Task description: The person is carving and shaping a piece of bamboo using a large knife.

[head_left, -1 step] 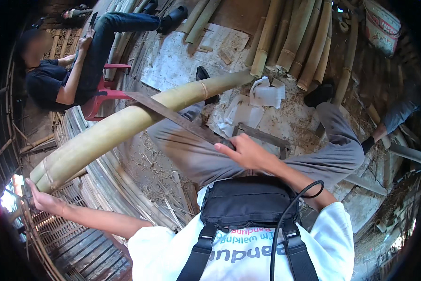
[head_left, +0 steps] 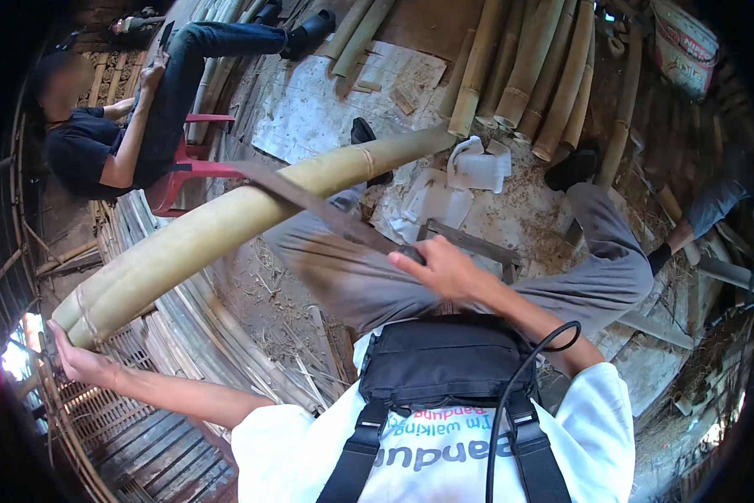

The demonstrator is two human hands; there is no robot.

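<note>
A thick yellow-green bamboo pole [head_left: 217,230] slants from the lower left up to the middle, crossing over my left leg. At its near end, my left hand [head_left: 79,359] cups the bamboo from below, with part of the fingers hidden behind it. My right hand [head_left: 444,270] is closed around the dark handle of a long-bladed machete [head_left: 331,216]. The blade lies across the upper side of the pole, a little left of its middle, and is slightly blurred. Its tip reaches past the pole toward the red chair.
Several bamboo poles [head_left: 532,71] lie at the far side. A person [head_left: 92,151] sits on a red plastic chair [head_left: 171,189] at the left. White broken plastic [head_left: 477,165] lies beyond a small wooden frame [head_left: 469,241]. Split bamboo strips [head_left: 201,327] are stacked under the pole.
My right hand and the machete have shifted very slightly up and to the right. The bamboo pole and my left hand look almost the same.
</note>
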